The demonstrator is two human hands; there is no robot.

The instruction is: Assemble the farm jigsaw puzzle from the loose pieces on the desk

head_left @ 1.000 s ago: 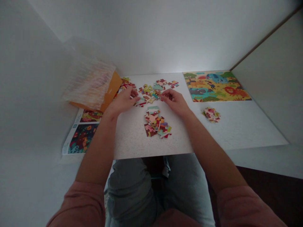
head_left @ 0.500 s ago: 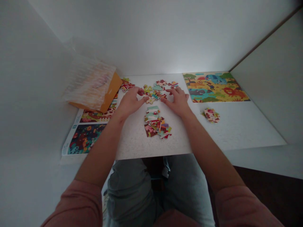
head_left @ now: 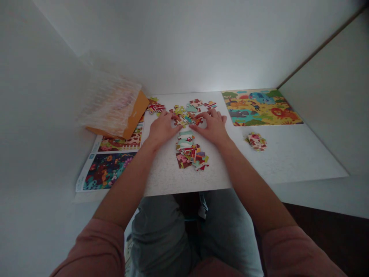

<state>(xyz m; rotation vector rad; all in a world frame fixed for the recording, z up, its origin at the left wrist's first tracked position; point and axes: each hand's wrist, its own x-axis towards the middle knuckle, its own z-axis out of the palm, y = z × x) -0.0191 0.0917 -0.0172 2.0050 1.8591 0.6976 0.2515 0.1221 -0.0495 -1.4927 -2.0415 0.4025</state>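
Observation:
My left hand (head_left: 165, 127) and my right hand (head_left: 212, 126) curl around a loose heap of jigsaw puzzle pieces (head_left: 187, 117) from both sides. Index fingers and thumbs press against its edges, and the two thumbs come close together at its near side. Closer to me lies an overlapping row of puzzle pieces (head_left: 191, 154), just below the thumbs. Behind the right hand are a few puzzle pieces (head_left: 196, 103) and a striped piece (head_left: 211, 104). Beyond the left hand lies a red cluster of pieces (head_left: 155, 107).
An animal picture sheet (head_left: 261, 107) lies at the back right, with a small stack of puzzle pieces (head_left: 256, 141) in front of it. On the left, an orange envelope (head_left: 135, 115) and bubble wrap (head_left: 109, 100) rest over a printed picture sheet (head_left: 108, 169). The table's front edge (head_left: 187, 192) is near my lap.
Both hands have closed in on the heap, and the thumbs have moved inward along its near side. The heap looks slightly tighter. The other pieces stay where they were.

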